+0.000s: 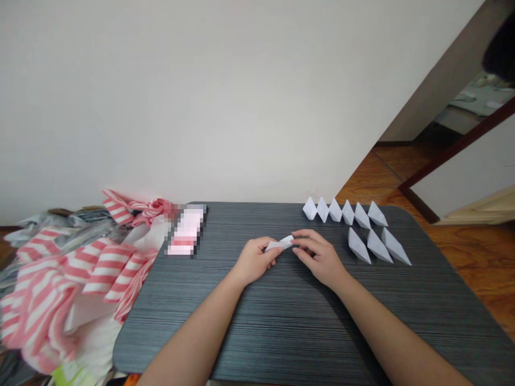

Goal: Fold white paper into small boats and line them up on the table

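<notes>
Both my hands meet at the middle of a dark grey table (281, 321). My left hand (254, 260) is curled, pinching the left end of a small folded white paper piece (280, 244). The fingers of my right hand (317, 255) close on its right end. The paper is held just above the tabletop. To the right stand several finished folded white paper boats (362, 228) in two rows, apart from my hands.
A pile of pink-and-white striped cloth (80, 279) spills over the table's left edge. A blurred pink and white object (185, 231) lies at the back left. A white wall (201, 96) rises behind; wooden floor (475, 252) and a doorway are to the right.
</notes>
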Motion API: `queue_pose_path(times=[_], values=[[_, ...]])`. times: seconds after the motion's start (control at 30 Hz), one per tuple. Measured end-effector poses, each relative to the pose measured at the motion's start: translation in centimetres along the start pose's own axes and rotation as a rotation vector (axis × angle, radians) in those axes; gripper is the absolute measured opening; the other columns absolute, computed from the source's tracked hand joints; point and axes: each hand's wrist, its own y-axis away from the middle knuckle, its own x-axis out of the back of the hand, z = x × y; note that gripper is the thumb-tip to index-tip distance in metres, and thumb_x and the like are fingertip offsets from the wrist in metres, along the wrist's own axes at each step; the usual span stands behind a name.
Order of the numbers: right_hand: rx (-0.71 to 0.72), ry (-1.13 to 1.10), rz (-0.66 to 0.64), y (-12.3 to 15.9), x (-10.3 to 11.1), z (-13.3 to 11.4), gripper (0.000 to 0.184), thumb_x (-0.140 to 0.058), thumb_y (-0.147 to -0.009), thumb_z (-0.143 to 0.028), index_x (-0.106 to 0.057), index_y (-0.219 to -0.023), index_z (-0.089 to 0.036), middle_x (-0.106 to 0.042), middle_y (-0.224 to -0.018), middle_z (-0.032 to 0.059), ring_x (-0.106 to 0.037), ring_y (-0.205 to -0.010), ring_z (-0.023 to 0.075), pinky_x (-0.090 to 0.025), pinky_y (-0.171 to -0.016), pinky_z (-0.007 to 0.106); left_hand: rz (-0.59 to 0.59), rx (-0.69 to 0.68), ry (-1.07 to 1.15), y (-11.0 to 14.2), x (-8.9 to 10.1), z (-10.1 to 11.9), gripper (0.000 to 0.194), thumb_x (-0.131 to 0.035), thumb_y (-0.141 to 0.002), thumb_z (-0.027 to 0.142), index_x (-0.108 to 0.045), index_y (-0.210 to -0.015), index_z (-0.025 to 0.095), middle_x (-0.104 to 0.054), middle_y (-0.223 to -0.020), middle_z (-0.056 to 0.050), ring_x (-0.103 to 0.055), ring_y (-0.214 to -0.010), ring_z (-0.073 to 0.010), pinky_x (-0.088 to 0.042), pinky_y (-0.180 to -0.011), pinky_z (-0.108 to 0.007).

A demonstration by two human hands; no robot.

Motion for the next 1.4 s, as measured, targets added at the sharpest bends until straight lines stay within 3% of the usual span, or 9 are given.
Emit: queue_pose_path(times=[0.47,0.9,1.23,1.4], values=[[-0.007,0.014,-0.047,-0.2,0.0,-0.2,0.01,-0.055,-0.084,-0.025,-0.064,-0.082,-0.021,-0.057,-0.106,0.0079,-0.053,-0.059,0.0119,-0.045,-0.056,0.028,-0.048,-0.022,-0.058,0.1,0.1,0.1,0.027,-0.054,-0.081,0.038,-0.066,-0.084,0.015,-0.055,-0.058,0.002,-0.048,-0.049,-0.008,-0.037,-0.049,-0.019],[0.053,0.037,-0.07,-0.4,0.2,-0.9,0.016,-0.048,-0.088,-0.015,-0.06,-0.078,-0.019,-0.057,-0.099,0.0074,-0.056,-0.089,0.0185,-0.044,-0.078,0.032,-0.068,-0.009,-0.08,0.2,0.1,0.4,0.03,-0.051,-0.082,0.04,-0.065,-0.087,0.014,-0.055,-0.058,0.002,-0.048,-0.048,-0.0081,-0.036,-0.047,-0.018],[0.08,0.063,-0.063,-0.3,-0.1,-0.9,0.014,-0.048,-0.088,-0.013,-0.059,-0.08,-0.019,-0.057,-0.101,0.0078,-0.055,-0.095,0.019,-0.044,-0.081,0.032,-0.09,-0.016,0.004,0.1,-0.4,-0.4,0.034,-0.059,-0.078,0.039,-0.064,-0.1,0.014,-0.062,-0.067,-0.003,-0.056,-0.057,-0.0109,-0.043,-0.054,-0.021],[0.079,0.074,-0.077,-0.3,0.0,-1.1,0.015,-0.048,-0.088,-0.015,-0.06,-0.08,-0.019,-0.057,-0.102,0.0078,-0.056,-0.093,0.0188,-0.044,-0.079,0.032,-0.096,-0.012,0.029,0.1,-0.5,-0.4,0.033,-0.057,-0.08,0.04,-0.067,-0.095,0.013,-0.062,-0.064,-0.003,-0.055,-0.056,-0.0112,-0.044,-0.053,-0.021]])
